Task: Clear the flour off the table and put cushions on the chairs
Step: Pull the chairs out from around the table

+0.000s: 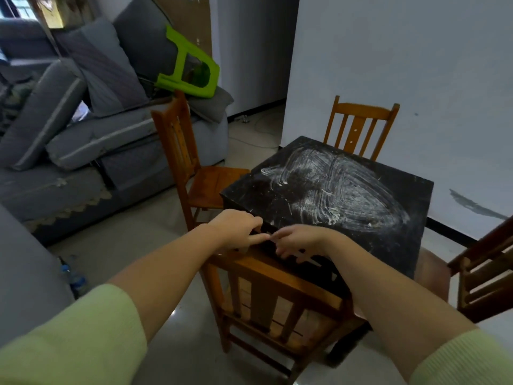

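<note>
A black square table (394,243) carries smeared white flour (336,187) across most of its top. Wooden chairs stand around it: one near me (277,284), one at the left (194,173), one at the far side (358,126), one at the right (483,273). None of their seats has a cushion that I can see. My left hand (236,229) and my right hand (297,241) meet over the near chair's top rail at the table's front corner, fingertips touching each other. Neither hand holds anything. Grey cushions (41,115) lie piled on the sofa at the left.
A grey sofa (83,168) fills the left side, with a green plastic stool (188,65) tipped on it. A plastic bottle (75,279) lies on the floor by a grey surface at the lower left. A white wall stands behind the table.
</note>
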`<state>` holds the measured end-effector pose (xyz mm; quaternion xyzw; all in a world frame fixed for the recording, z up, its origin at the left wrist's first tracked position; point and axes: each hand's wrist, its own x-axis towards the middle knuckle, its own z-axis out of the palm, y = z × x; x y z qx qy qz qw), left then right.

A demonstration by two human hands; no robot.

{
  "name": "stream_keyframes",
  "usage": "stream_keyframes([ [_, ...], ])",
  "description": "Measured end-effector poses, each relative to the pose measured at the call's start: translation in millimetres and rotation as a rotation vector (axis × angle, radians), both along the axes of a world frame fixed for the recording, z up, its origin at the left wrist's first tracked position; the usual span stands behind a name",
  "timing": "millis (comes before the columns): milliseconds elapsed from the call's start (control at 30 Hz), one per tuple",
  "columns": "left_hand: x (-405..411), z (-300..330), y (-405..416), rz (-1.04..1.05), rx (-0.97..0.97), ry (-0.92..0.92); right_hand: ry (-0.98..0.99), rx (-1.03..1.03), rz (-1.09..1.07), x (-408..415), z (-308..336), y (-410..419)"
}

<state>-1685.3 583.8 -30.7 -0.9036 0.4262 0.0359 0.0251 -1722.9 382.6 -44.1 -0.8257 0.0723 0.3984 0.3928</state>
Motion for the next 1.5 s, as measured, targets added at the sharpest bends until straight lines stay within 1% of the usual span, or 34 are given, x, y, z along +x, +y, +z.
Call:
stream_keyframes([
  [67, 21, 8, 2, 0.078, 0.14, 0.01, -0.128, -0.114, 0.0, 24, 14, 11],
  [167, 50, 12, 6, 0.196, 0.266, 0.101, -0.168, -0.273, 0.111, 56, 20, 35],
  [367, 112, 2, 26, 0.358, 0.264, 0.229, -0.222, -0.537, 0.221, 128, -10, 83],
  [467, 152, -8, 43, 0.42, 0.231, 0.217, -0.254, -0.623, 0.242, 174, -19, 109],
  [600, 198, -15, 81, 0.464, 0.226, 0.248, -0.274, -0.659, 0.273, 225, -31, 152],
  [733, 252, -19, 145, 0.512, 0.236, 0.279, -0.318, -0.613, 0.296, 280, -37, 196],
  [800, 282, -16, 184, 0.512, 0.257, 0.264, -0.337, -0.573, 0.257, 309, -37, 227],
  [967, 353, 3, 274, 0.5, 0.316, 0.264, -0.308, -0.505, 0.124, 375, -29, 308],
  [1067, 401, 11, 320, 0.511, 0.313, 0.218, -0.342, -0.516, 0.13, 418, -21, 351],
  [1233, 473, 8, 353, 0.475, 0.311, 0.213, -0.348, -0.589, 0.131, 485, -8, 384],
  [1333, 517, 10, 355, 0.421, 0.291, 0.188, -0.347, -0.62, 0.112, 530, -2, 385],
  [1500, 621, 24, 366, 0.391, 0.252, 0.129, -0.392, -0.677, 0.052, 638, 12, 373],
])
